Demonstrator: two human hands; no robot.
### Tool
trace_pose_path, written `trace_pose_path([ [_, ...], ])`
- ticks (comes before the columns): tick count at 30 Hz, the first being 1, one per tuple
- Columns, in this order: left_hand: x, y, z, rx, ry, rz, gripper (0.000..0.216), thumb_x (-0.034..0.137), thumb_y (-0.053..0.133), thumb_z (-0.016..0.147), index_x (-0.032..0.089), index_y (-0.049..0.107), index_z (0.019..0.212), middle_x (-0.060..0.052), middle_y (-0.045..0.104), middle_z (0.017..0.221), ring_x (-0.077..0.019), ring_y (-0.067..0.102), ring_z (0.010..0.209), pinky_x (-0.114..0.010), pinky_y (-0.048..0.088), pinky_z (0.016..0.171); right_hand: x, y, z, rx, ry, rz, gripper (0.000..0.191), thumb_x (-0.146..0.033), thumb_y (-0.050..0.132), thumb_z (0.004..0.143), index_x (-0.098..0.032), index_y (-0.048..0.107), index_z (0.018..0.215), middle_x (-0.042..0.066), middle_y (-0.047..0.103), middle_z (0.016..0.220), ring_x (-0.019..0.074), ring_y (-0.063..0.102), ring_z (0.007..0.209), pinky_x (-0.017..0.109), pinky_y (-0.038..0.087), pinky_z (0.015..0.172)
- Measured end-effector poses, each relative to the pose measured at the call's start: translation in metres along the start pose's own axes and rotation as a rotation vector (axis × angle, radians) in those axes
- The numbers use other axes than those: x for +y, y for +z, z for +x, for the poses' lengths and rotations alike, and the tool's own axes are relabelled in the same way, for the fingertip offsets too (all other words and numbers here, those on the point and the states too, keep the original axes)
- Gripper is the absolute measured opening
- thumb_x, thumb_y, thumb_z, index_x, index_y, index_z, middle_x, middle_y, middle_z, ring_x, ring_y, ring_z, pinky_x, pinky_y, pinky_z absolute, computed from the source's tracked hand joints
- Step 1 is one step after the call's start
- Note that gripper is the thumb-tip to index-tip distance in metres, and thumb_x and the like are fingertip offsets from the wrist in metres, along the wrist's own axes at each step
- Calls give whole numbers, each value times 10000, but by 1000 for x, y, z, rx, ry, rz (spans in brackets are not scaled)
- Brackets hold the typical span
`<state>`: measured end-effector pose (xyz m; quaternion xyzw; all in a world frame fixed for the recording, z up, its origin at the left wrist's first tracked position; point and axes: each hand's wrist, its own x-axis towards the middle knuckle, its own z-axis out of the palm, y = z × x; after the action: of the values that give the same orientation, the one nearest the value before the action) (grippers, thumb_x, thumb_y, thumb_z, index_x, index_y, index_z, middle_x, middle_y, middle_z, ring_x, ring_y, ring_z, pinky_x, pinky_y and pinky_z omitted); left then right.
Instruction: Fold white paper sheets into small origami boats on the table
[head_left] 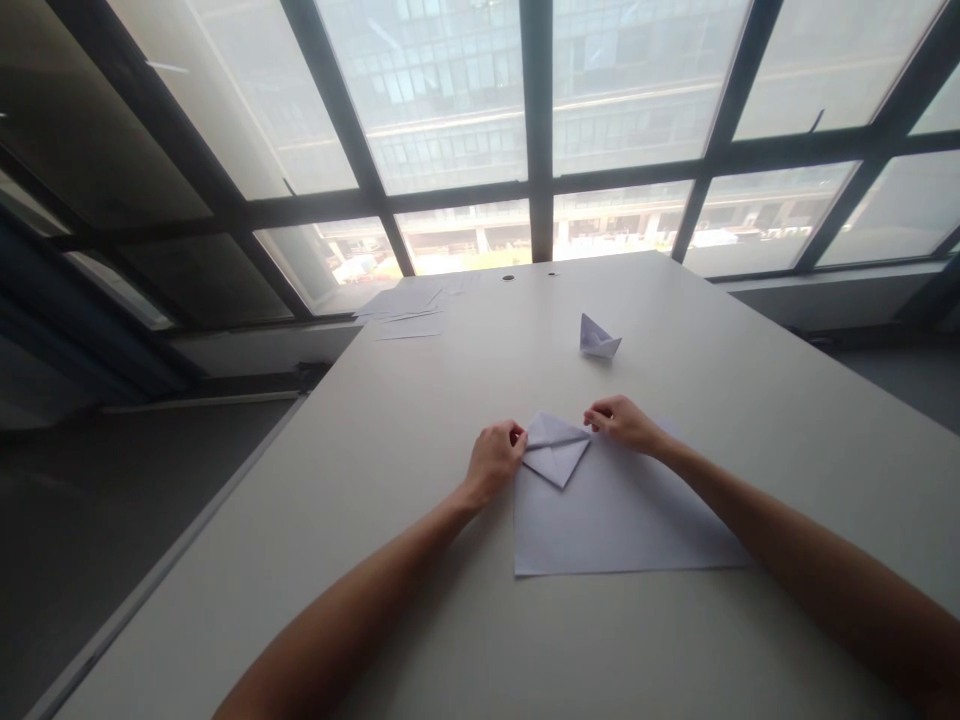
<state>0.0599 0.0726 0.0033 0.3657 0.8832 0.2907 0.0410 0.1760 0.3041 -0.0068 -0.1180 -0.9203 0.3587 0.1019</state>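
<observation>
A small folded white paper piece (556, 452), shaped like a diamond with a crease across it, lies on the far left corner of a flat white sheet (615, 520) on the white table (420, 450). My left hand (495, 462) is curled and pinches the folded paper's left corner. My right hand (622, 422) is curled too and pinches its right corner. Both forearms reach in from the bottom of the view.
A finished white paper boat (598, 337) stands further back on the table. Several loose white sheets (409, 305) lie at the far left edge near the window. Two small dark holes (508, 277) sit near the table's far edge.
</observation>
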Motion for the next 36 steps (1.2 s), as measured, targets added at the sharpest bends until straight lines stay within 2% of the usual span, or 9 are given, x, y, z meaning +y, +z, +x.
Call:
trace_pose_path([
  [4,0,-1,1,4,15,-22,156,248,593,881,173,724,845,-56,732,816,-165,638,716,-260,427,685,3,-11,-1,-88,-19,-8,260,-349,581,829,-142,727,772,36,687,694,159,569,633,250,377,573],
  [8,0,0,0,6,18,-16,157,246,588,885,173,721,847,-57,728,816,-163,634,719,-260,429,691,-3,-9,-4,-152,-46,-58,210,-315,598,814,-149,718,764,32,679,713,150,555,635,249,382,584],
  [13,-3,1,-5,25,48,1,172,250,569,904,164,710,855,-66,716,846,-165,628,752,-268,437,729,-7,-8,-7,-140,-108,-104,127,-228,591,812,-160,691,774,26,666,737,151,561,662,251,398,630],
  [19,-9,-6,-13,-9,133,-107,178,236,652,853,209,694,1023,-16,711,876,-153,624,738,-252,446,715,-13,-12,-10,-102,-249,-232,106,-159,604,818,-183,679,747,30,671,774,159,575,745,257,405,728],
  [26,-5,-8,-13,-8,82,-33,27,211,672,807,208,694,823,-5,696,806,-156,609,735,-248,416,677,-18,-14,-7,-139,-170,-297,75,-162,680,783,-207,731,749,35,656,816,162,582,758,260,406,726],
  [29,-4,-7,-12,-3,101,-16,13,209,679,795,203,688,790,-9,688,806,-159,603,761,-248,413,686,-13,-16,-4,-179,-108,-218,61,-167,702,758,-203,751,750,48,669,872,176,604,802,270,430,763],
  [33,-4,-8,-11,-13,106,-5,33,225,676,799,201,693,785,-13,682,805,-156,598,762,-249,411,686,-6,-18,0,-237,-54,-51,104,-215,664,790,-176,760,775,54,698,839,181,630,775,258,462,713],
  [36,-4,-8,-11,-14,99,-4,36,230,678,798,201,696,786,-13,684,805,-153,597,754,-246,406,677,-8,-16,-2,-235,-61,-87,86,-209,669,783,-178,744,753,53,716,834,189,638,779,261,463,717],
])
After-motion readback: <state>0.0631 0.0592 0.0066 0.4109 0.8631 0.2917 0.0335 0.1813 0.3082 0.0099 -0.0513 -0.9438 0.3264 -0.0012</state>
